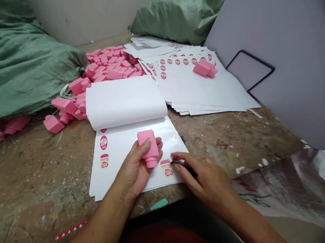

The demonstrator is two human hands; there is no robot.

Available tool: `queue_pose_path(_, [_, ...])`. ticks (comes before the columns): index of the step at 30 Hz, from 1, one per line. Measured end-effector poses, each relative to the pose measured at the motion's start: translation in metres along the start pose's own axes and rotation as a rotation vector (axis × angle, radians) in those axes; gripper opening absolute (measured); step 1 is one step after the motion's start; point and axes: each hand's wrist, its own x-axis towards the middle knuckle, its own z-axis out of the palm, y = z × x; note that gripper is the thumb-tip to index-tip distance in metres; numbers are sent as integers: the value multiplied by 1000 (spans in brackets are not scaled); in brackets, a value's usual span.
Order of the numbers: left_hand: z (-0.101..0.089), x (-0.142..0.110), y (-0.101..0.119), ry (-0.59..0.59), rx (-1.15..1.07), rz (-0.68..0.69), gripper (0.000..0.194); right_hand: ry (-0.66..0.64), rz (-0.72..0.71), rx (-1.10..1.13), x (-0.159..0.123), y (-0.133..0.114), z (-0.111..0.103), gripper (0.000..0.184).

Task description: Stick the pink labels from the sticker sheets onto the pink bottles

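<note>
Hands, both bare: L one, the left hand (134,169), is partly curled w/ thumb across the front of a pink plastic bottle (148,143) & fingers behind it, gripping it above the label sheet (122,180). Bottle's narrower neck points toward the wearer. R one, the right hand (207,177), has thumb & index nearly together, pinching a dark pointed tool (173,163) (type unclear, mostly hidden by the hand); its tip is at the edge of a "BABY" label (167,169) near the sheet's R side. Another column of labels runs down the L side; a blank white page (125,101) is curled back over the top.

Behind, on a worn brown desk (207,133): a heap of pink bottles (115,65), approx. centre-L, beside a big green sack (24,75). To the R, a stack of label sheets (199,91) w/ one lone bottle (203,68) lying on top; a 2nd green sack (178,14) sits at the back. Near the front edge: a teal scrap (159,204) & a red strip w/ white triangles (71,229).
</note>
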Motion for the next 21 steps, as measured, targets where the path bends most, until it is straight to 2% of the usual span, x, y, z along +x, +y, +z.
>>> queue_pose_path(3, [-1,0,2,-8,-64,-20,29,-101,-87,22,-13,-9,-9,39])
queue_pose_path(5, [-1,0,2,-12,-80,-24,28,-186,-139,178,-23,-14,-21,42])
queue_pose_path(7, [-2,2,2,-21,-75,-27,26,-214,-171,385,-30,-17,-36,41])
queue_pose_path(9, [-3,2,1,-43,-48,-11,25,-163,-162,557,-31,-17,-48,33])
queue_pose_path(11, [-3,0,0,-70,6,27,26,-29,-110,642,-25,-17,-54,20])
queue_pose_path(14, [-4,-12,-2,-114,134,97,32,166,25,714,-13,-20,-51,7])
queue_pose_path(17, [-6,-31,-6,-166,197,112,35,189,150,838,-6,-32,-40,9])
queue_pose_path(21, [-13,-51,-14,-187,85,141,31,187,176,1029,0,-53,-27,20])
